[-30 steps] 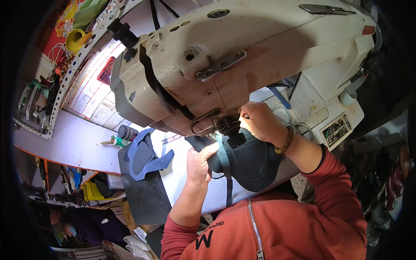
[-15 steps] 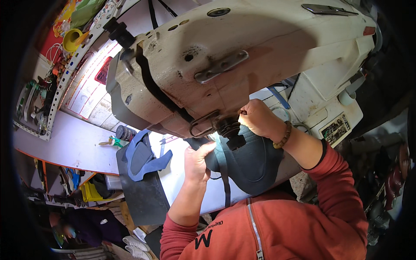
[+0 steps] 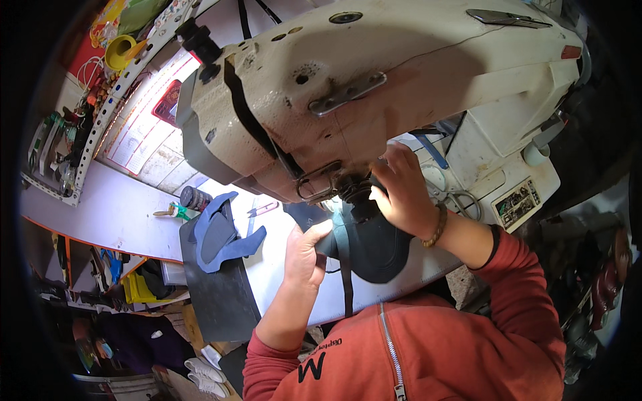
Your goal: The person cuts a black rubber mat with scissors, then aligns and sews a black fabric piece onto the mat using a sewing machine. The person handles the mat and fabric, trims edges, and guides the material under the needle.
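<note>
A dark shoe-upper piece [image 3: 378,257] lies under the head of a cream-coloured sewing machine [image 3: 428,80]. My left hand [image 3: 305,259] grips its left side, with the thumb pressed on top and the fingers underneath. A narrow dark strap [image 3: 346,287] hangs from the work over the table's near edge. My right hand [image 3: 409,200] is bent beside the dark round parts [image 3: 358,194] at the bottom of the machine head, above the right side of the piece. Its fingertips are partly hidden, and what they pinch cannot be made out. The needle is out of sight.
Left of the work, blue cut pieces [image 3: 224,234] rest on a black sheet [image 3: 221,304]. Beyond them stand a dark jar [image 3: 195,198] and a green-and-white bottle [image 3: 179,212]. Scissors [image 3: 465,204] and a small cup [image 3: 535,154] are on the machine's right side. A tool rack [image 3: 60,154] is far left.
My right hand has come lower, and its fist has loosened so thumb and fingers stand out more. The dark piece has shifted away from me. My left hand keeps its hold.
</note>
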Action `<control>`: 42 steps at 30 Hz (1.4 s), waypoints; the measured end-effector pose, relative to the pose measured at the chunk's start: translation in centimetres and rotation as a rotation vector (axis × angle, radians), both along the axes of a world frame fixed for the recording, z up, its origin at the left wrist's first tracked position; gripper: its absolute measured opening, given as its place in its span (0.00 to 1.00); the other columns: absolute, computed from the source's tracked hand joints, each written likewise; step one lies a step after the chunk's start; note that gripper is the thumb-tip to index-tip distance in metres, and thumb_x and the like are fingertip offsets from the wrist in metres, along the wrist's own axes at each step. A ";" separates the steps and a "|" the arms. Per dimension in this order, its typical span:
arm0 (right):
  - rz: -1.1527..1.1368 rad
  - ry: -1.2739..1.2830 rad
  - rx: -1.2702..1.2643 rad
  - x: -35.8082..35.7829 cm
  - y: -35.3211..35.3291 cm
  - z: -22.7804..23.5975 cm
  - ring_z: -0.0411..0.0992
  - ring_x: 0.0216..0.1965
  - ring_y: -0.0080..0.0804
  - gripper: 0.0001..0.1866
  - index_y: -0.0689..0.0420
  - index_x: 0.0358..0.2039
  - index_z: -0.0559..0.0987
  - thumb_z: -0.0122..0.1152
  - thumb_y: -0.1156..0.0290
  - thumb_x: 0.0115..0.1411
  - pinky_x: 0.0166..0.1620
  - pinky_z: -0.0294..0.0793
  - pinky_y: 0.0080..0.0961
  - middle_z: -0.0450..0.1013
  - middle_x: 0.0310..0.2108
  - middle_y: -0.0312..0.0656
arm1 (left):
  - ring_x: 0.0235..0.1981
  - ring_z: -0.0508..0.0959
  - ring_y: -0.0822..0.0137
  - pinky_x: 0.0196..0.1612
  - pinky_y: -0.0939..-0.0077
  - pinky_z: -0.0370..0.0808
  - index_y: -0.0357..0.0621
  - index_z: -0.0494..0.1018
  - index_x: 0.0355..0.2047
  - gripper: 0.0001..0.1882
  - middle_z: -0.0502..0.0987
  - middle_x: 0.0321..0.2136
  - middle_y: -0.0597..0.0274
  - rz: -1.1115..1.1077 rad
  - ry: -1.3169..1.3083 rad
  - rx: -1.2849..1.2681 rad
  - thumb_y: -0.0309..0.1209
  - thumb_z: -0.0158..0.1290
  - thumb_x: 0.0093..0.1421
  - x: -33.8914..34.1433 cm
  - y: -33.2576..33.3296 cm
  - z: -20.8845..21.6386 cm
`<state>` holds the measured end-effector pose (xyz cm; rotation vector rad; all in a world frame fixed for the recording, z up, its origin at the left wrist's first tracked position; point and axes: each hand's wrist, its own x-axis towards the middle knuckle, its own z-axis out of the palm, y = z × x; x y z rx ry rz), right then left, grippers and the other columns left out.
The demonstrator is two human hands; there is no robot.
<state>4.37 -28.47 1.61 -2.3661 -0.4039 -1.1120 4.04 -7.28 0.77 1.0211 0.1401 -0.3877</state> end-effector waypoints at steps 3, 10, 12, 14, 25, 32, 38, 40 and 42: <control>0.257 -0.250 -0.106 -2.2 1.3 -1.0 0.65 0.50 0.35 0.21 0.49 0.46 0.73 0.62 0.70 0.49 0.58 0.56 0.46 0.67 0.48 0.38 | 0.41 0.76 0.65 0.46 0.72 0.73 0.36 0.64 0.50 0.24 0.74 0.40 0.58 0.115 -0.044 0.026 0.18 0.52 0.50 -1.5 -0.5 -0.1; 0.229 -0.125 0.050 -2.5 1.9 -3.1 0.66 0.50 0.42 0.23 0.49 0.48 0.74 0.60 0.74 0.49 0.59 0.58 0.44 0.67 0.50 0.44 | 0.57 0.61 0.48 0.58 0.51 0.59 0.43 0.68 0.48 0.27 0.63 0.54 0.49 0.443 -1.209 1.208 0.30 0.61 0.46 -3.5 -1.0 0.5; 0.255 -0.093 0.068 -2.6 1.9 -3.2 0.65 0.51 0.46 0.23 0.51 0.48 0.73 0.60 0.74 0.48 0.57 0.61 0.45 0.66 0.50 0.46 | 0.55 0.60 0.44 0.58 0.53 0.56 0.47 0.74 0.41 0.19 0.62 0.54 0.47 0.353 -1.398 1.413 0.29 0.61 0.46 -3.1 -1.1 0.7; 0.265 -0.084 0.101 -2.8 2.0 -3.3 0.64 0.52 0.47 0.24 0.51 0.48 0.73 0.61 0.75 0.47 0.57 0.61 0.46 0.66 0.51 0.47 | 0.53 0.62 0.45 0.56 0.55 0.58 0.49 0.75 0.37 0.16 0.64 0.50 0.49 0.331 -1.394 1.436 0.25 0.62 0.45 -2.6 -1.4 0.6; 0.256 -0.039 0.179 -3.3 2.7 -3.4 0.63 0.54 0.47 0.27 0.50 0.49 0.73 0.63 0.75 0.45 0.59 0.58 0.47 0.64 0.54 0.47 | 0.40 0.71 0.63 0.50 0.71 0.64 0.41 0.70 0.28 0.05 0.75 0.33 0.61 0.229 -0.817 0.721 0.24 0.56 0.55 -1.6 -0.7 1.6; 0.098 -0.227 -0.036 -3.1 4.5 -4.9 0.63 0.55 0.32 0.19 0.35 0.45 0.76 0.61 0.68 0.51 0.65 0.41 0.50 0.68 0.49 0.35 | 0.31 0.72 0.71 0.48 0.74 0.67 0.42 0.69 0.29 0.04 0.72 0.24 0.65 0.237 -0.468 0.228 0.20 0.51 0.59 4.8 5.0 -0.4; 0.118 -0.344 -0.045 -2.5 4.8 -5.2 0.65 0.49 0.24 0.11 0.36 0.35 0.81 0.61 0.66 0.51 0.65 0.42 0.47 0.72 0.42 0.27 | 0.46 0.66 0.71 0.55 0.77 0.62 0.39 0.63 0.50 0.17 0.66 0.44 0.61 0.565 -0.335 0.419 0.20 0.49 0.60 1.4 4.6 2.4; 0.137 -0.333 -0.033 -2.8 4.6 -5.1 0.66 0.46 0.23 0.11 0.38 0.35 0.81 0.61 0.66 0.49 0.64 0.44 0.45 0.71 0.39 0.26 | 0.48 0.67 0.72 0.52 0.74 0.63 0.41 0.62 0.54 0.19 0.67 0.47 0.64 0.320 -0.236 0.330 0.24 0.46 0.61 -3.6 2.3 3.2; 0.149 -0.330 -0.041 -3.0 4.5 -4.9 0.66 0.41 0.21 0.12 0.40 0.34 0.82 0.62 0.67 0.45 0.60 0.49 0.42 0.69 0.34 0.25 | 0.49 0.66 0.73 0.52 0.72 0.61 0.41 0.62 0.54 0.20 0.66 0.50 0.63 0.140 -0.207 0.163 0.24 0.44 0.61 -6.6 0.0 3.5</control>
